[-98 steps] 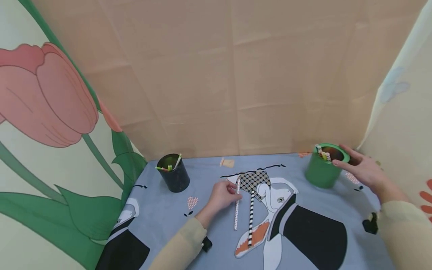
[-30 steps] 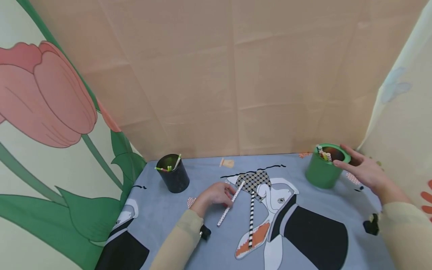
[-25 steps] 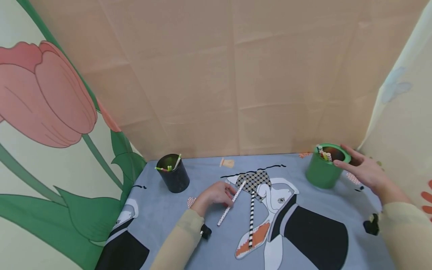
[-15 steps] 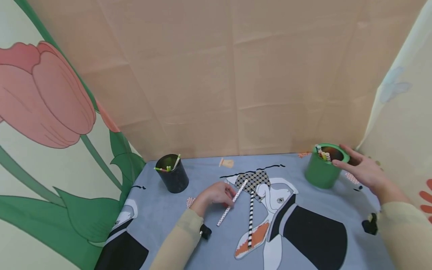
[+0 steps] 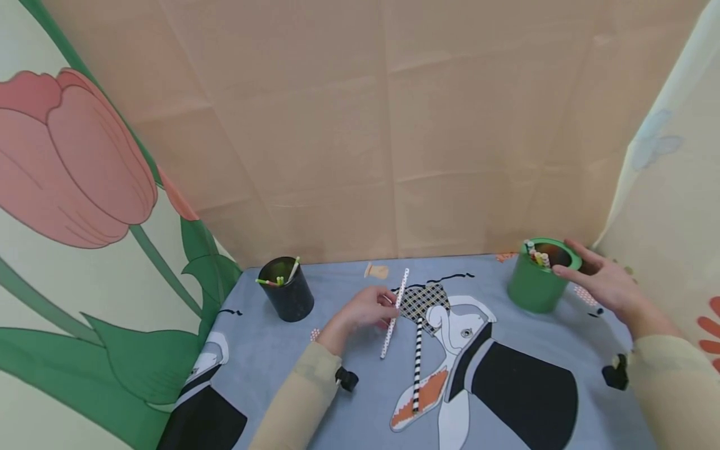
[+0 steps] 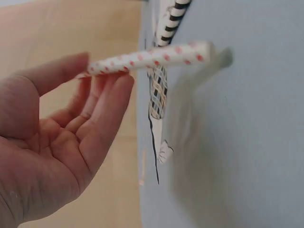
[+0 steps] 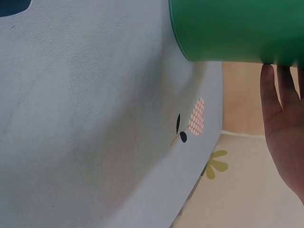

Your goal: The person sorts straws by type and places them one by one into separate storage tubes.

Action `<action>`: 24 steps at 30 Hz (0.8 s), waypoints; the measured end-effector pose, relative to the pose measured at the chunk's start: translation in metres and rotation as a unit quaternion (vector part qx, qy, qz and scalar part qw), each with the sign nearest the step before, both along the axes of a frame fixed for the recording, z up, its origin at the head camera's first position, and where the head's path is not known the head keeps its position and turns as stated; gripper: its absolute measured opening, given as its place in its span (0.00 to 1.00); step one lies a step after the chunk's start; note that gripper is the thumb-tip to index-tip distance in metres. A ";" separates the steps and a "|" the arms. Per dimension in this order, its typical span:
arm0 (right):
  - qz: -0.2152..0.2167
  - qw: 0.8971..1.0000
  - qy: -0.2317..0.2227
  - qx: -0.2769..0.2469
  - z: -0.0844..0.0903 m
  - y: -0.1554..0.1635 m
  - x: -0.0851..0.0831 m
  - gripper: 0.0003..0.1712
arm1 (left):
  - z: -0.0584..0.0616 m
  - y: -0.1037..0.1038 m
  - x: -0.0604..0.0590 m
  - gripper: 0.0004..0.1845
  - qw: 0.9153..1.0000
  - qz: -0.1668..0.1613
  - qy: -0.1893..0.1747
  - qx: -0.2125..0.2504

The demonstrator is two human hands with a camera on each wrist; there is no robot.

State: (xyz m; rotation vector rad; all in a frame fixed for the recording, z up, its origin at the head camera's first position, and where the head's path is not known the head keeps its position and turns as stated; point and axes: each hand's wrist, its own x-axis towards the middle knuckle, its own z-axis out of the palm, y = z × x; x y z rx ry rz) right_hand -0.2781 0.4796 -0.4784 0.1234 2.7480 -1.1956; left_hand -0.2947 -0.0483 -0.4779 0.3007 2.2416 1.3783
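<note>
White paper with red dots covers the dotted straw, which the left hand pinches between thumb and fingertips near its upper half, the fingers only lightly curled. It is lifted off the cloth and slants, its lower end hanging over the blue tablecloth near the middle of the table. Just beside it a black-and-white striped straw lies flat on the cloth. Toward the far left corner stands a black cup with straws inside. At the far right corner the right hand rests relaxed, straight fingers against the rim and side of a green cup holding more straws.
</note>
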 end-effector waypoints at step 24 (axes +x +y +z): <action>0.007 1.000 0.012 -0.004 0.002 -0.002 0.003 0.58 | 0.015 0.012 -0.001 0.13 0.978 0.119 0.034 0.166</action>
